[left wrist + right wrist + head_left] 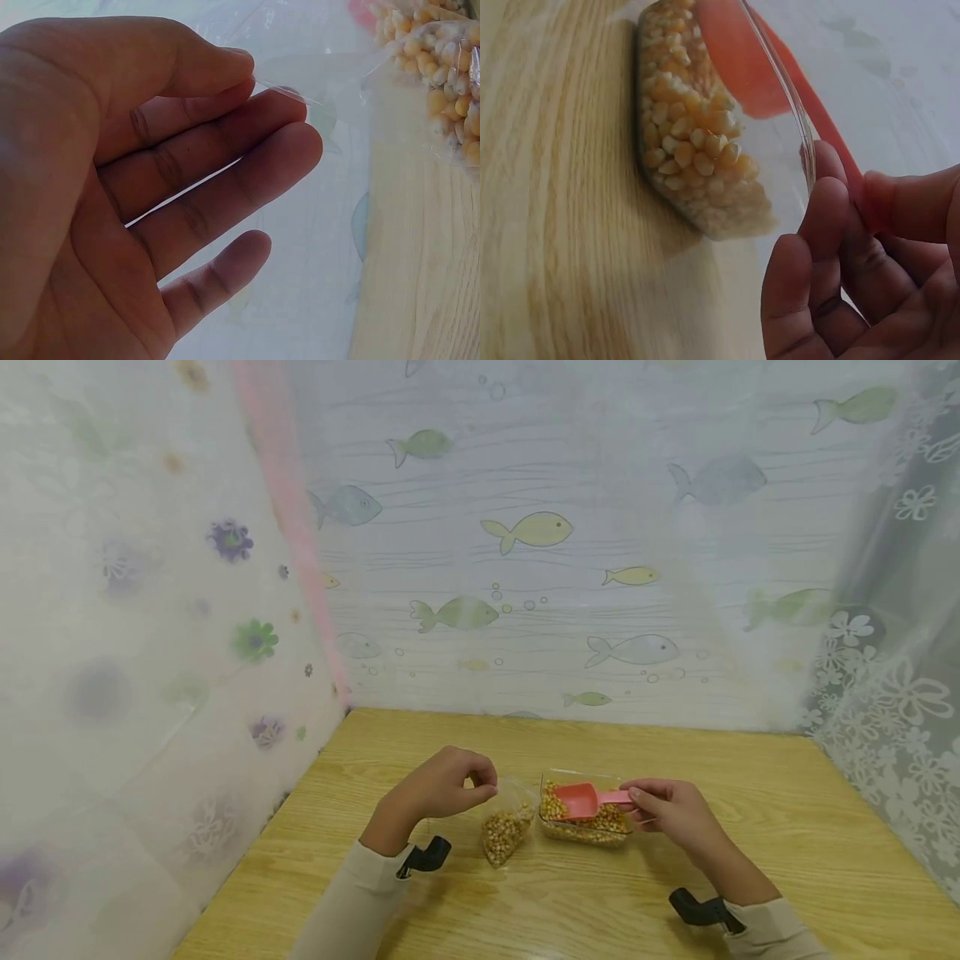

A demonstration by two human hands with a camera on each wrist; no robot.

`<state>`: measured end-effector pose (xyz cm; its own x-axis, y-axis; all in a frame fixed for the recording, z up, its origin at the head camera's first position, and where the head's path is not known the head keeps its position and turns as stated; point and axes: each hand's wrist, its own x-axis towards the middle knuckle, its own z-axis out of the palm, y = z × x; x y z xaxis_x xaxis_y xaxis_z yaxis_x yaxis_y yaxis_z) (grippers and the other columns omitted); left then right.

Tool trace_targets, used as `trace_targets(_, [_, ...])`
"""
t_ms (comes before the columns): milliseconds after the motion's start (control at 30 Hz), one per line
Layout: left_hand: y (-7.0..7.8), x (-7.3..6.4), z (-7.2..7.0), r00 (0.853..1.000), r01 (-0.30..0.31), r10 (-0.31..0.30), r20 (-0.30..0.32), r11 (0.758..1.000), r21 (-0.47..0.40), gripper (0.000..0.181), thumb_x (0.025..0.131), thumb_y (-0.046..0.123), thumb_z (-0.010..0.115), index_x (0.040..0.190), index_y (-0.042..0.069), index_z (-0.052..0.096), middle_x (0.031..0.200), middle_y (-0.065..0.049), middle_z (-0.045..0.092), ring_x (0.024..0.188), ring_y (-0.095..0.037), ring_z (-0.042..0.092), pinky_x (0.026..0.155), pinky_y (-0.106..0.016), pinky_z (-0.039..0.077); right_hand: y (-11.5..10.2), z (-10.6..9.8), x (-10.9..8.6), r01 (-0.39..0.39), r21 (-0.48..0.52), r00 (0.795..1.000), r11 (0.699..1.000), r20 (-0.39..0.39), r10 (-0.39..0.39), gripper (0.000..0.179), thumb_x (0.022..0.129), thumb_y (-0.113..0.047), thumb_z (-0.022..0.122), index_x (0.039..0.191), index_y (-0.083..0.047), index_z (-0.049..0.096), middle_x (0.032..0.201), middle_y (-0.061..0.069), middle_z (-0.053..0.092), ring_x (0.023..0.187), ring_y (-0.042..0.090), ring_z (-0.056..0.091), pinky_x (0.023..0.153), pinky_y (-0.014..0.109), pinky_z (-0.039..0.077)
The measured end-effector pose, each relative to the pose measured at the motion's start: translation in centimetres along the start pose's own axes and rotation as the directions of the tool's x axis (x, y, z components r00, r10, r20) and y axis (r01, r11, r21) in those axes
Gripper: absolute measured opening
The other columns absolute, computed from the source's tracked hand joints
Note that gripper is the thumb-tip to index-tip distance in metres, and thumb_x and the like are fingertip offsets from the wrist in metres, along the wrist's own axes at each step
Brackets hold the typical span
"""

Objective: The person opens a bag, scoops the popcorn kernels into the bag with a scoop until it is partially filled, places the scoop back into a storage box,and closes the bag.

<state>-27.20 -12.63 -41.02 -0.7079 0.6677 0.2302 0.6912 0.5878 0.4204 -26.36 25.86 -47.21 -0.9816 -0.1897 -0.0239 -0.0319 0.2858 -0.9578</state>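
Observation:
My left hand point(450, 783) pinches the upper edge of a clear plastic bag point(330, 86) between thumb and index finger, its other fingers spread loosely. Corn kernels point(504, 833) fill the lower part of the bag, which stands on the table. My right hand point(672, 810) grips the handle of a pink scoop point(577, 802) by its end. The scoop's bowl lies inside a clear rectangular container point(585, 837), against the corn kernels point(686, 135) there. In the right wrist view, the fingertips of that hand are right at the container's rim.
Bag and container stand side by side on a wood-grain table point(600, 902). A fish-patterned curtain point(525, 568) hangs behind the table, with flowered sheets point(150, 652) at the sides. Each wrist wears a black camera mount point(429, 855).

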Motion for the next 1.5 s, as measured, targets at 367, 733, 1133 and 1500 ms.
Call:
trace_targets(367, [0.0,0.0,0.0,1.0,0.003,-0.003,0.007,1.0,-0.01,0.012,0.103,0.021,0.067,0.1,0.013,0.076,0.09,0.014,0.069,0.08,0.0,0.063,0.077,-0.025,0.056,0.3,-2.3,-0.2,-0.01,-0.096,1.0,0.995,0.023,0.013,0.042,0.109,-0.02,0.056,0.139,0.009,0.059,0.105,0.012,0.078,0.087,0.017,0.071,0.076,0.036,0.062])
trace_targets(733, [1.8,-0.8,0.5,0.999,0.034,-0.034,-0.002,0.999,-0.01,0.009,0.103,0.021,0.067,0.096,0.025,0.073,0.089,0.016,0.068,0.079,0.0,0.063,0.076,-0.025,0.056,0.7,-3.4,-0.7,-0.029,0.045,0.997,0.999,0.078,0.025,0.045,0.11,-0.02,0.055,0.142,0.012,0.054,0.104,0.01,0.078,0.089,0.013,0.071,0.078,0.031,0.061])
trace_targets(1133, [3.5,-1.5,1.2,0.998,0.058,-0.058,-0.013,0.998,-0.01,0.009,0.103,0.022,0.067,0.097,0.023,0.073,0.089,0.015,0.068,0.079,0.001,0.063,0.076,-0.025,0.056,1.4,-4.3,-1.8,-0.067,0.186,0.988,0.98,0.148,0.04,0.05,0.111,-0.024,0.052,0.146,0.012,0.049,0.102,0.002,0.079,0.086,0.008,0.066,0.077,0.027,0.059])
trace_targets(1500, [3.2,-1.5,1.2,0.998,0.057,-0.058,-0.011,0.998,-0.019,0.009,0.103,0.023,0.067,0.097,0.024,0.073,0.089,0.016,0.068,0.08,0.001,0.063,0.076,-0.025,0.056,1.4,-4.6,-1.9,-0.079,0.277,0.987,0.957,0.158,0.036,0.048,0.108,-0.027,0.059,0.143,0.006,0.057,0.102,0.0,0.079,0.084,0.005,0.068,0.075,0.025,0.059])
